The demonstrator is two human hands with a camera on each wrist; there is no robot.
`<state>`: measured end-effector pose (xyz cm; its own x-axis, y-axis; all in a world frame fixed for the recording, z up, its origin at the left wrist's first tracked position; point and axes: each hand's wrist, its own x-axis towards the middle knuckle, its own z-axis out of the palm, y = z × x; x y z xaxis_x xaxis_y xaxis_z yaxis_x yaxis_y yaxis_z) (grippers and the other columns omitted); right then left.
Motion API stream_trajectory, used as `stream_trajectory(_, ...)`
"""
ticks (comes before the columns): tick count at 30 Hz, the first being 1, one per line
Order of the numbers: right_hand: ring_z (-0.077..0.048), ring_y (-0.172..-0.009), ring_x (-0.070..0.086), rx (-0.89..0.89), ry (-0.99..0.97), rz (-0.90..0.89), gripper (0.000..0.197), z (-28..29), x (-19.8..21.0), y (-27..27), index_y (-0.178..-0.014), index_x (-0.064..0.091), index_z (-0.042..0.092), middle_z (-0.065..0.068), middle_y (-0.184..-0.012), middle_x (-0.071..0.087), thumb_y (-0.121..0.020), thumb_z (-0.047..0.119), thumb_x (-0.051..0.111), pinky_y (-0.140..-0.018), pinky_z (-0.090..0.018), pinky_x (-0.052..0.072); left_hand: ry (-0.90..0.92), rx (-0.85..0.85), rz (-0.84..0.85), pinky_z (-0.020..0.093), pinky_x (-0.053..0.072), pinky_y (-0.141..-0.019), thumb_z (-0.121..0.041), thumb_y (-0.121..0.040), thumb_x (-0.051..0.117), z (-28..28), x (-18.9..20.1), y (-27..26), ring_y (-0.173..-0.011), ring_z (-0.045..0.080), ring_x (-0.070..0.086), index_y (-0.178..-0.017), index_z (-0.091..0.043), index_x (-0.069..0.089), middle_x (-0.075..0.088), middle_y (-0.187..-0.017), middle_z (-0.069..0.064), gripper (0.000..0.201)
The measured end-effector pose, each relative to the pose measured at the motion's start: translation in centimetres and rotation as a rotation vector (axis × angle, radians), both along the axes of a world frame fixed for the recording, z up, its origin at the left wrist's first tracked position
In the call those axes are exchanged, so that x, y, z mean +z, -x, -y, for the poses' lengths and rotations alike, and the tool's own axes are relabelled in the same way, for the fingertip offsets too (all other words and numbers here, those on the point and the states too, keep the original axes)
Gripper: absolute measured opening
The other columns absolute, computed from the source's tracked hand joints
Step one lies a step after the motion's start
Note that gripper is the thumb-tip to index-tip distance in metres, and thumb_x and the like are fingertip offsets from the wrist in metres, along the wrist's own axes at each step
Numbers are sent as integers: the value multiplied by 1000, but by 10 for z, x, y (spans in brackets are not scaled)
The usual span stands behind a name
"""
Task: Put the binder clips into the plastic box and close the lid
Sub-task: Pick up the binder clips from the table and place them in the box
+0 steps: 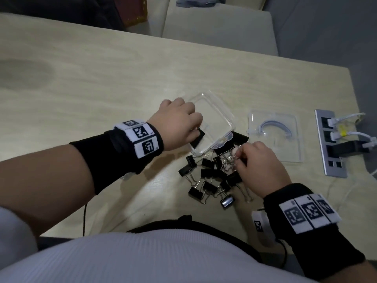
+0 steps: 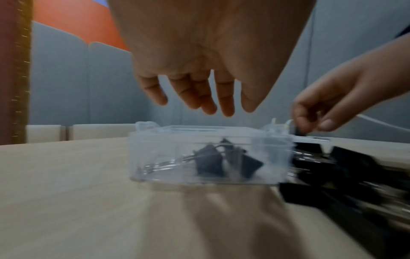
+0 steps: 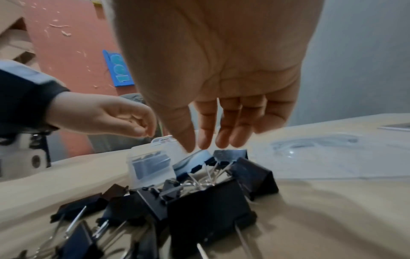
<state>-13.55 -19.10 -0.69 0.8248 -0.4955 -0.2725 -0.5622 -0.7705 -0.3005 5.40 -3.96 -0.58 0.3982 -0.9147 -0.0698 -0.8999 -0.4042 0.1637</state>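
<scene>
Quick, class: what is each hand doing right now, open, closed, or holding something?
Left hand: open above the plastic box, holding nothing.
Right hand: fingers pinching the wire handle of a binder clip in the pile.

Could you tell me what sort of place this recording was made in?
Probably an office or meeting room: a light wood-grain table with a built-in socket panel holding plugged-in cables, upholstered chairs beyond it, and grey padded wall panels behind.

Lying open near the surface's right edge: clear plastic box (image 1: 212,121) holding two black binder clips (image 2: 224,162); lid (image 1: 274,135) lying flat beside it; loose clips (image 1: 212,178) sitting heaped just nearer.
</scene>
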Motion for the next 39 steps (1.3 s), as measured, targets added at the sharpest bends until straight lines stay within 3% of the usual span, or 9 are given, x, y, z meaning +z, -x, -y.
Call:
stream_trajectory(3,-22,-106,53,-19,-125,-217,51,-5,-8,11,-121,51,27,0,-119,42,-78,47,69,-89,-43,51,-27,-199,4,42,38,-84,-39,-84,50,-5,-1,26,-99,28,51,-103,-22,60,59,-102,2,28)
stream_trajectory(5,-23,-107,54,-25,-142,-193,57,-12,-16,14,-124,49,25,-1,-121,38,-75,41,74,-92,-42,50,-69,-276,20,43,36,-86,-37,-83,55,-3,-6,39,-102,28,50,-107,-23,60,59,-105,1,28)
stream_trajectory(11,-23,-100,53,-67,-107,-44,38,-18,-24,24,-108,55,19,-1,-110,45,-75,27,73,-84,-36,49,-35,-290,55,44,43,-80,-27,-72,67,20,-11,55,-97,31,55,-100,-20,65,63,-101,3,28)
stream_trajectory(16,-16,-86,56,-188,-174,186,26,2,-7,27,-99,61,20,2,-97,55,-76,25,72,-76,-26,41,4,-263,-7,45,35,-94,-44,-83,59,30,-7,53,-117,27,45,-124,-25,54,56,-120,0,45)
stream_trajectory(20,-16,-70,60,-358,-303,276,6,18,12,19,-89,60,22,2,-83,65,-83,25,58,-62,-29,45,46,-205,3,45,34,-95,-41,-88,50,46,-4,44,-119,25,43,-128,-28,50,53,-127,-2,42)
stream_trajectory(25,-32,-83,55,-291,-92,27,22,38,0,-12,-85,50,21,-7,-77,59,-83,40,41,-63,-34,40,-22,-171,40,46,34,-95,-39,-87,52,78,-5,35,-123,26,40,-127,-28,51,50,-131,-1,41)
stream_trajectory(29,-33,-90,55,-201,24,-329,38,48,-10,-22,-99,51,18,-11,-91,62,-79,50,51,-68,-36,44,-109,-205,41,51,30,-101,-34,-85,54,101,-10,40,-133,24,32,-124,-26,54,49,-133,-2,39)
stream_trajectory(32,-30,-92,48,-72,102,-351,39,41,-15,-12,-101,46,17,-11,-95,64,-79,47,60,-71,-37,43,-168,-262,55,64,12,-109,-26,-89,51,112,-12,42,-146,24,12,-124,-24,55,44,-141,-2,35)
stream_trajectory(39,-29,-97,50,52,191,-172,49,31,-19,9,-117,45,23,-5,-102,65,-79,50,62,-67,-35,35,-253,-323,109,65,6,-109,-25,-89,50,118,-16,56,-125,28,38,-106,-19,60,69,-96,-2,21)
